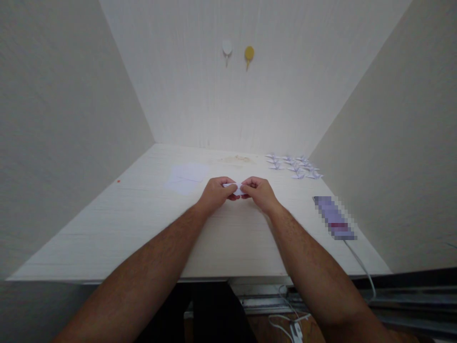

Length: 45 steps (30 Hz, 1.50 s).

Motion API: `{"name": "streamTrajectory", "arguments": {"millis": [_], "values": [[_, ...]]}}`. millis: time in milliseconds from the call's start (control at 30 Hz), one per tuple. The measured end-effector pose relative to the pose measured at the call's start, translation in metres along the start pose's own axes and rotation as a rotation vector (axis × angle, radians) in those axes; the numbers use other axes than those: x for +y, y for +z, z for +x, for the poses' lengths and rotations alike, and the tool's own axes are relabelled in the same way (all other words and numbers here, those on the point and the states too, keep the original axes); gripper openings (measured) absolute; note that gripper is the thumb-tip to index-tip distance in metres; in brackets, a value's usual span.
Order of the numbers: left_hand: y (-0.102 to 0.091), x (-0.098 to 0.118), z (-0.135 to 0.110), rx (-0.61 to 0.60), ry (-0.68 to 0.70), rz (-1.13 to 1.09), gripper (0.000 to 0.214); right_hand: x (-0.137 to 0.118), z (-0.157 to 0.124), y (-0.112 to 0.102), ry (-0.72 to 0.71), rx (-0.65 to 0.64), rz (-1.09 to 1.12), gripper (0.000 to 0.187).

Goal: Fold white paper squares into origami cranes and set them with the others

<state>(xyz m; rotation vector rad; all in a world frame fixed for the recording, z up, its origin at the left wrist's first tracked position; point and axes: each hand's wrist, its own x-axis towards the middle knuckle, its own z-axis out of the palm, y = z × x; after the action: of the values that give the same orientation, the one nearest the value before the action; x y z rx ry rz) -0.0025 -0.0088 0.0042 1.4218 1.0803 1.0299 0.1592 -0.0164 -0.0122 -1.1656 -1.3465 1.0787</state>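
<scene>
Over the middle of the white table, a small folded piece of white paper [237, 189] is held between both hands. My left hand [218, 190] pinches its left side, thumb on top and fingers beneath. On the right side my right hand [260, 189] grips it the same way, and the two thumbs nearly meet. The fingers hide much of the paper, so its full folded shape cannot be made out. Left of my hands lie flat sheets of white paper [187, 177]. Several folded paper cranes [295, 167] stand grouped at the back right.
A blurred-out phone-like device [333, 218] lies at the right with a white cable [362, 267] running over the front edge of the table [143, 238]. Walls enclose the back and sides. White [227, 47] and yellow hooks [249, 53] are on the back wall. A small orange bit [118, 181] lies left.
</scene>
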Motion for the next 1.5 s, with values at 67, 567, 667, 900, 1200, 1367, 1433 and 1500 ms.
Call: {"name": "streamTrajectory", "arguments": {"millis": [67,567,667,900,1200,1367,1433,1500], "values": [[0.000,0.001,0.000,0.005,0.006,0.025,0.013,0.000,0.000,0.000,0.007,0.001,-0.031,0.013],[-0.002,-0.001,0.001,-0.010,-0.002,0.089,0.012,-0.001,-0.001,-0.001,-0.006,-0.016,-0.153,0.015],[-0.002,0.001,0.000,-0.001,-0.019,0.089,0.011,-0.001,-0.001,-0.001,-0.018,-0.012,-0.187,0.015],[-0.004,-0.003,0.002,-0.015,0.039,0.113,0.016,-0.001,-0.002,0.000,-0.039,-0.001,-0.251,0.015],[-0.007,-0.010,0.007,-0.029,0.103,0.209,0.019,-0.002,-0.002,0.002,-0.117,0.027,-0.397,0.018],[-0.007,-0.006,0.006,-0.012,0.084,0.156,0.015,-0.003,-0.003,0.001,-0.139,0.040,-0.411,0.017],[-0.007,-0.004,0.005,-0.011,0.069,0.153,0.014,-0.003,-0.003,0.000,-0.142,0.038,-0.409,0.016],[-0.007,-0.002,0.004,-0.015,0.062,0.170,0.013,-0.003,-0.003,0.000,-0.144,0.030,-0.408,0.016]]}}
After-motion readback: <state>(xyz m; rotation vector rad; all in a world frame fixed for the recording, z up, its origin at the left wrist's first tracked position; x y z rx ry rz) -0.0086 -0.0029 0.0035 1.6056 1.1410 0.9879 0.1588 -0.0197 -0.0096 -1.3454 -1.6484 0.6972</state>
